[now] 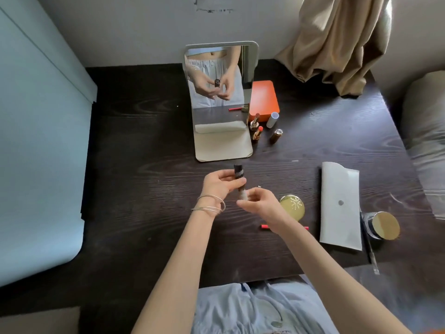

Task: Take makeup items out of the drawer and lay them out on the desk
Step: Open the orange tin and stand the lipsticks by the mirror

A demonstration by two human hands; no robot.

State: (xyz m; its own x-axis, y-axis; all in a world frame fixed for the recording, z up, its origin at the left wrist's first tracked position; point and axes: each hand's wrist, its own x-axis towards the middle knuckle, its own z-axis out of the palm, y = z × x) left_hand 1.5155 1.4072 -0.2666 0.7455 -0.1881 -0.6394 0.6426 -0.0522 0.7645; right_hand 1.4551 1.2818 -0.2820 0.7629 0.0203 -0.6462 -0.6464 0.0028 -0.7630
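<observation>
A dark wooden desk [144, 179] fills the view, with a beige curtain [337, 44] hanging over its far right corner. A standing mirror [219, 97] sits at the middle back and reflects both hands. Right of it lies a white pouch [339, 206], and an orange box [263, 100] lies flat behind the mirror's right edge. A gold-lidded jar [382, 225] stands just right of the pouch; a gold compact [292, 204] lies just beside the right wrist. The left hand [220, 183], bangles on its wrist, is closed round a dark tube [239, 175] held above the desk; the right hand [256, 201] pinches the tube's pale lower end. Near the box stand a white tube [272, 119] and three lipsticks [256, 133], two uncapped. A red pencil [266, 226] lies under the right forearm.
</observation>
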